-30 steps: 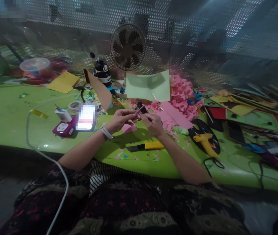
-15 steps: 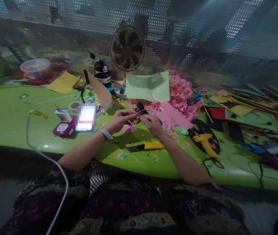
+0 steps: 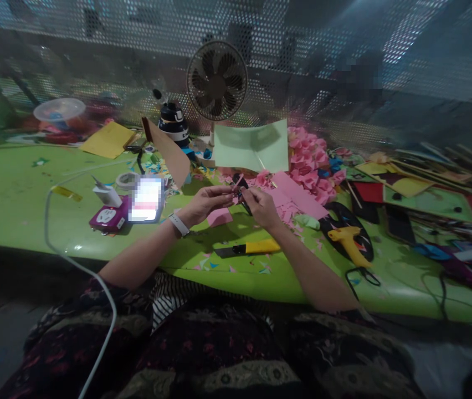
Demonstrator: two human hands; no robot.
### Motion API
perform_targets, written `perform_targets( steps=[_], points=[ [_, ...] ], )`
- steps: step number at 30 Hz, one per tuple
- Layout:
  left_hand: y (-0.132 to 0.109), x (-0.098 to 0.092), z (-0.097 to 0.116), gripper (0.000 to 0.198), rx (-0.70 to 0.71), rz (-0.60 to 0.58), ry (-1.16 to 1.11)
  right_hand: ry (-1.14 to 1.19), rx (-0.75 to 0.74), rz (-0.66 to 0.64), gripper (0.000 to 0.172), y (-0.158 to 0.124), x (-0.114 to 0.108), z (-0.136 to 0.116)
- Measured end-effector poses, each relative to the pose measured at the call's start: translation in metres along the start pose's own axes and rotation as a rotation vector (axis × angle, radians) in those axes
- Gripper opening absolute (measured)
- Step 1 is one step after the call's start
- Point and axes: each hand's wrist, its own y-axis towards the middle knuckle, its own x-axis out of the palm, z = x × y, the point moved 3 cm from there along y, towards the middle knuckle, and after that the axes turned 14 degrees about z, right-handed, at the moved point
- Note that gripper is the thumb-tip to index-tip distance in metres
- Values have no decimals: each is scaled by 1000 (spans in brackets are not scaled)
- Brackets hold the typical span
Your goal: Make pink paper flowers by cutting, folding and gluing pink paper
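Note:
My left hand (image 3: 206, 205), with a white band at the wrist, has its fingers pinched at a small pink paper piece (image 3: 239, 182). My right hand (image 3: 263, 208) is closed just to the right, its fingertips meeting the left ones around the same spot; exactly what they grip there is too small to make out. A dark object (image 3: 236, 178) lies behind the fingertips, partly hidden. Below the left fingers is a folded pink paper (image 3: 220, 217) on the green table (image 3: 190, 257). Nearer me lies a yellow-and-black utility knife (image 3: 261, 246).
At left are a lit phone (image 3: 147, 202), a purple power socket (image 3: 111, 216) and a white cable (image 3: 109, 299). A fan (image 3: 216, 81) and pale green sheet (image 3: 252, 148) stand behind. Pink paper flowers (image 3: 308, 160) and a yellow glue gun (image 3: 350, 244) lie at right.
Both hands have shifted slightly. My right hand has turned, with its fingers further up and right, and the pink piece now sticks up between the fingertips.

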Motion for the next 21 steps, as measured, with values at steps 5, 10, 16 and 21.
perform_targets(
  steps=[5, 10, 16, 21],
  points=[
    [3, 0, -3, 30, 55, -29, -24, 8, 16, -34, 53, 1, 0, -2],
    [4, -1, -3, 22, 182, -52, 29, 29, 27, -69, 52, -2, 3, -5],
    [3, -2, -3, 26, 238, -44, 59, 42, 8, -89, 52, -3, 4, -5],
    [5, -4, -4, 25, 271, -27, 52, 32, -19, -111, 56, -4, 5, -6]
  ],
)
